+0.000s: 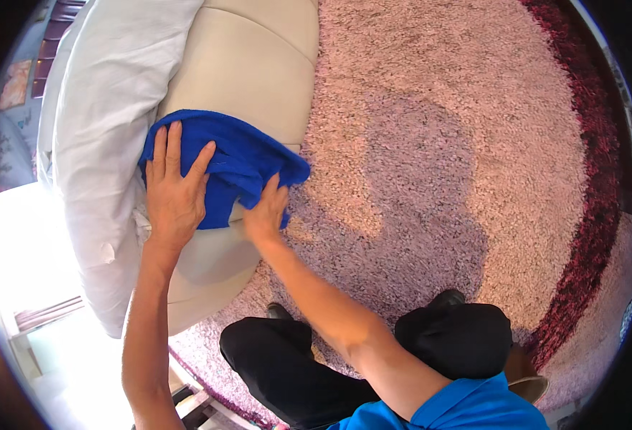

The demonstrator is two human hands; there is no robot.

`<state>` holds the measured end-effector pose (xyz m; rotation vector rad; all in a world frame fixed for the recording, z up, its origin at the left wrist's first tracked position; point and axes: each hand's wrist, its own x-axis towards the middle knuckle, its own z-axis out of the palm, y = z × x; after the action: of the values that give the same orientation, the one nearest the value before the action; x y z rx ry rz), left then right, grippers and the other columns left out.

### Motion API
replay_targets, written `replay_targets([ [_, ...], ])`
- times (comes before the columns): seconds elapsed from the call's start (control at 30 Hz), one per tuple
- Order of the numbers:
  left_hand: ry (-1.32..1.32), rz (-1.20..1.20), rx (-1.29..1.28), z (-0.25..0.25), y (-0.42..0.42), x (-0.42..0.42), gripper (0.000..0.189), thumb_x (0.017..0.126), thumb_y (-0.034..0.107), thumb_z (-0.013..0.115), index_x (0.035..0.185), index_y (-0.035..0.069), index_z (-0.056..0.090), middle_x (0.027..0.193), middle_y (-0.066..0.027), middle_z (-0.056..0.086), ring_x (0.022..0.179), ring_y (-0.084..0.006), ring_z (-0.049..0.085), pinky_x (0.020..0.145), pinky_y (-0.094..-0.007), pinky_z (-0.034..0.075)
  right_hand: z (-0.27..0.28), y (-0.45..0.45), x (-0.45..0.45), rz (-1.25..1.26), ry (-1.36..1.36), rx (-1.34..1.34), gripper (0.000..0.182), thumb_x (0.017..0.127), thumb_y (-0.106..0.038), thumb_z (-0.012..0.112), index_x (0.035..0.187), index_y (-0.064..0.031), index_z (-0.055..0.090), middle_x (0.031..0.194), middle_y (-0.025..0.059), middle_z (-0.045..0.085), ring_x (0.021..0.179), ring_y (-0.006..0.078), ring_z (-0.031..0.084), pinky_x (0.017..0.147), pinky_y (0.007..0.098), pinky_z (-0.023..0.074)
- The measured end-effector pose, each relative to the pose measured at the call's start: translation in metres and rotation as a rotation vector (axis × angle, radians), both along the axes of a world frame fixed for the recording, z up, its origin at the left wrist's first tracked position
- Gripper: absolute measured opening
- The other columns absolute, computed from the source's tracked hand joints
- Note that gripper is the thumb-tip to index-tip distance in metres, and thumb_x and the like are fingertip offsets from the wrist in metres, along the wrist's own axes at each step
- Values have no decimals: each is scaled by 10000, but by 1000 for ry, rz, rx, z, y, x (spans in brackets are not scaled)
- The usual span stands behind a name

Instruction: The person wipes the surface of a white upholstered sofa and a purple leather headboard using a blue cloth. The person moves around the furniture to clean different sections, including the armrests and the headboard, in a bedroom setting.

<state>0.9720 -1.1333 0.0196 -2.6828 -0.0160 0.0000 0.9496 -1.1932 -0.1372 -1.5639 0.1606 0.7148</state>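
A blue cloth lies spread and wrinkled over the side of a beige padded piece of furniture, a bed or sofa by its look. My left hand rests flat on the cloth's left part with its fingers spread. At the lower right corner of the cloth, my right hand grips a bunched fold, slightly blurred. White bedding bulges along the top of the furniture, beside my left hand.
A shaggy pink rug with a dark red border covers the floor at right. My bent knees in black trousers are below. Bright light falls at the left, near a white framed structure.
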Motion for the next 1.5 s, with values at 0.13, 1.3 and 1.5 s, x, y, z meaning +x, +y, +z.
replay_targets([
  [0.13, 2, 58, 14, 1, -3, 1, 464, 785, 95, 633, 1235, 205, 596, 1484, -193, 275, 1339, -404, 284, 922, -491, 365, -37, 6, 44, 4, 175, 4, 583, 935, -323, 458, 1419, -56, 272, 1197, 342, 399, 1075, 498, 404, 971, 519, 324],
  [1.3, -34, -239, -165, 6, 27, 33, 373, 772, 69, 641, 1145, 83, 635, 1419, -177, 385, 1322, -365, 344, 1010, -454, 354, 15, 16, 75, -160, -582, 158, 485, 831, -243, 583, 1206, 29, 442, 1136, 277, 472, 1061, 461, 423, 946, 486, 365],
  [1.5, -275, -215, -302, -1, 48, 79, 385, 834, 114, 610, 1219, 111, 592, 1413, -233, 355, 1282, -408, 372, 1060, -426, 330, -6, 33, 151, -143, -587, 185, 472, 817, -180, 595, 1220, 18, 446, 1138, 267, 486, 1042, 449, 427, 931, 489, 368],
])
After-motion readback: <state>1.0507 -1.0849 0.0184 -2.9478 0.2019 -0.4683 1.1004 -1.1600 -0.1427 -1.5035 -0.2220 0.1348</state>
